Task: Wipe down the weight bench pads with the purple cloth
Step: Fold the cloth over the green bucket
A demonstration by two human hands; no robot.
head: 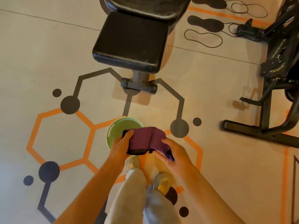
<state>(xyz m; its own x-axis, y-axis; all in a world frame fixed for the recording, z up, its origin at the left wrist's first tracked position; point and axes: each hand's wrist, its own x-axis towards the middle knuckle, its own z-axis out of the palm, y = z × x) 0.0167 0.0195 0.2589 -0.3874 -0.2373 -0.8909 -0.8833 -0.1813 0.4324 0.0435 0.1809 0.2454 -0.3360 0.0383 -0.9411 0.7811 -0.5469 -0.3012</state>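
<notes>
Here, left hand (122, 143) and right hand (174, 151) both grip bunched purple cloth (145, 139) over green bowl (119, 128); no legible writing.

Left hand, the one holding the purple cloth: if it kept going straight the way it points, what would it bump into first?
Probably the green bowl, right past the left hand and the purple cloth. The bowl looks lower down on the floor, so the hand might pass above it; depth is unclear.

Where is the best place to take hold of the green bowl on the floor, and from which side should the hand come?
Probably the far-left rim of the green bowl, reached from above: it sits upright on the floor, and that rim arc is bare. The purple cloth, gripped by left hand and right hand, covers the near-right part.
</notes>
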